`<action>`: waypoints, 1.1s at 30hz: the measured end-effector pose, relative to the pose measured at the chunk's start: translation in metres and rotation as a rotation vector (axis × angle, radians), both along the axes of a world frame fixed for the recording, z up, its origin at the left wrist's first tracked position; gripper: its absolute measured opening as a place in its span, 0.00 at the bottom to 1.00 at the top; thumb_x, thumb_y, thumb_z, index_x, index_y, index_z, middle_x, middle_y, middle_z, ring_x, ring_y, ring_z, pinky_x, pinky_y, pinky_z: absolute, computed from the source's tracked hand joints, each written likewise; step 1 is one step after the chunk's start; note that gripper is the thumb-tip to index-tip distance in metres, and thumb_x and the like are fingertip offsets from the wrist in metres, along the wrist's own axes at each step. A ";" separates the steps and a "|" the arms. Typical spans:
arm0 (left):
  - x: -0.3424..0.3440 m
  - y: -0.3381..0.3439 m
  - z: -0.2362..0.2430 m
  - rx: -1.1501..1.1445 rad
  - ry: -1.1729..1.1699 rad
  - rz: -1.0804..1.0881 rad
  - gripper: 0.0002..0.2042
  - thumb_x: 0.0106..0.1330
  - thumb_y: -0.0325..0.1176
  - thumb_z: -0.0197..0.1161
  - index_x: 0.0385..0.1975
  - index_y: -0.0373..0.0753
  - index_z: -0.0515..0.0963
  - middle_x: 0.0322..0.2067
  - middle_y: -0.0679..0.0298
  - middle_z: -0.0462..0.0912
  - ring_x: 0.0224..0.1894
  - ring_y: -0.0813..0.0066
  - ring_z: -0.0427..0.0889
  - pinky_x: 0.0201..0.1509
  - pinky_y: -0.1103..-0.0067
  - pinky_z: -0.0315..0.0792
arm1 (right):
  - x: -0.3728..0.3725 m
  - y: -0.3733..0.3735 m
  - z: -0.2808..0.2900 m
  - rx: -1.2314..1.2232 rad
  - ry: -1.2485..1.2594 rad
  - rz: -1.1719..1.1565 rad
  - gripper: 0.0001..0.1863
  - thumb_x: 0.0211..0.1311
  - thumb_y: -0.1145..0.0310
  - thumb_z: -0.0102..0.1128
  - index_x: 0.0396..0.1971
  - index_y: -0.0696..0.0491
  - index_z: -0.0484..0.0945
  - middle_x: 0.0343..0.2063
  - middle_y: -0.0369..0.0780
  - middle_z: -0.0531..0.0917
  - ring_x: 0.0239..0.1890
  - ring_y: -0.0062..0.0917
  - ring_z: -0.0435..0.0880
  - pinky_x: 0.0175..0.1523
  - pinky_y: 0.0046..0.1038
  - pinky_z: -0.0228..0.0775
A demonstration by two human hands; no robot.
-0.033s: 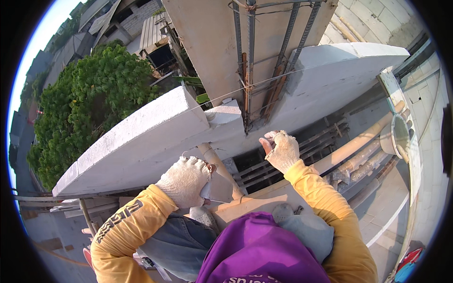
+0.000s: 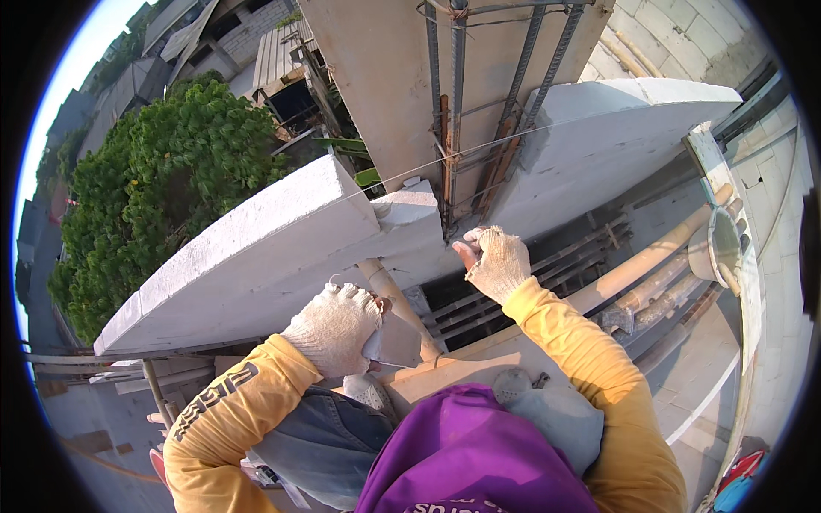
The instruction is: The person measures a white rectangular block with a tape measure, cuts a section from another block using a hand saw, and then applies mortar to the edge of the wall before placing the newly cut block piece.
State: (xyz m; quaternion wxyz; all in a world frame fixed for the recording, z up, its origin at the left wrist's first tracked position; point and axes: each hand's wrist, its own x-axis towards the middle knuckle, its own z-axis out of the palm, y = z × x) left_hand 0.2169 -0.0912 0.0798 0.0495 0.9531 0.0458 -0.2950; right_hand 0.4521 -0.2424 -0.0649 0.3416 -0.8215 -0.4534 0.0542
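White knitted work gloves are worn on both hands, with yellow long sleeves [image 2: 590, 342] behind them. The left hand [image 2: 335, 329] is closed into a loose fist just below the lower edge of the white plastered parapet wall [image 2: 256, 248], beside a tilted pale pole [image 2: 398, 303] that runs down from the wall's underside. A thin bent wire [image 2: 335, 280] is seen at the knuckles; whether it is actually gripped cannot be told. The right hand [image 2: 494, 261] is raised at the gap in the parapet, with its bare fingertips [image 2: 466, 250] pinched together close to the foot of the rusty vertical rebars [image 2: 451, 128], which are tied against the concrete column [image 2: 385, 85]. What, if anything, is pinched there cannot be made out. A taut thin string [image 2: 513, 137] is stretched across the column and the top of the wall. Beyond the wall's outer edge, green treetops [image 2: 145, 188] and roofs are seen far below. A metal bowl [image 2: 714, 248] is set at the right, by long bamboo poles [image 2: 650, 256]. A purple cloth [image 2: 466, 462] fills the lower middle.
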 end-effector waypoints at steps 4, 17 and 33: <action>-0.011 0.004 0.005 -0.030 -0.043 0.043 0.33 0.49 0.46 0.77 0.54 0.33 0.80 0.48 0.53 0.85 0.56 0.55 0.82 0.63 0.63 0.74 | -0.007 0.089 0.033 -0.318 -0.101 0.129 0.22 0.65 0.51 0.68 0.42 0.57 0.86 0.39 0.50 0.89 0.42 0.47 0.90 0.48 0.43 0.83; -0.019 0.011 0.013 -0.106 -0.036 0.075 0.28 0.47 0.42 0.77 0.49 0.35 0.84 0.47 0.55 0.86 0.54 0.56 0.85 0.59 0.64 0.77 | 0.007 0.175 -0.008 -0.485 0.112 -0.109 0.20 0.67 0.50 0.67 0.40 0.55 0.87 0.41 0.52 0.89 0.49 0.46 0.89 0.53 0.44 0.81; -0.030 0.022 0.009 -0.087 -0.052 0.060 0.30 0.49 0.47 0.78 0.50 0.35 0.82 0.46 0.55 0.85 0.54 0.57 0.83 0.60 0.63 0.76 | -0.001 0.178 -0.010 -0.430 0.171 -0.226 0.23 0.68 0.52 0.66 0.47 0.58 0.82 0.45 0.54 0.88 0.51 0.49 0.88 0.57 0.44 0.80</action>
